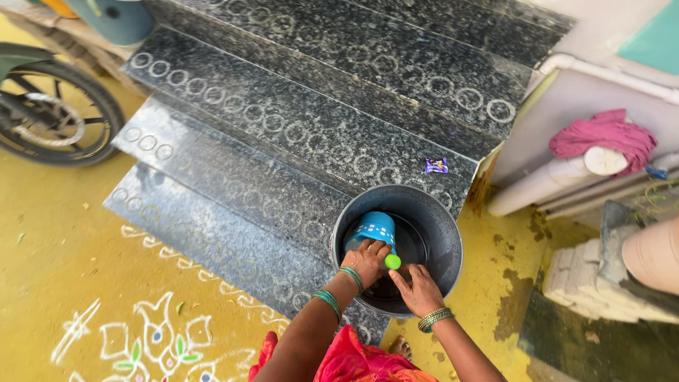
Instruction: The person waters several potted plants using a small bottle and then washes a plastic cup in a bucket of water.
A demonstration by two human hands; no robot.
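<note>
Blue plastic mug [373, 230] sits tipped inside the round grey metal bucket [447, 233], mouth down toward the dark inside, with a pale patterned band running round its side. From my feed, my left hand [366, 260] is curled over the mug's lower edge, fingers closed on it, and a small bright green round knob [392, 262] pokes out just beside the thumb. My right hand [419, 288] reaches over the bucket's near rim with fingers loosely bent and partly spread; I cannot tell whether it grips anything. Green bangles ring the left wrist, gold and green ones the right.

The bucket stands on yellow ground, pressed against the lowest of several polished black speckled granite steps [297, 134], each edged with a row of etched pale circles. One small purple and white wrapper [436, 165] lies crumpled on a step just behind the bucket. White chalk floor patterns [152, 339] with dabs of colour spread at lower left. A motorbike wheel [53, 113] shows at the left edge, and a pink cloth [605, 136] is draped over a white pipe at right.
</note>
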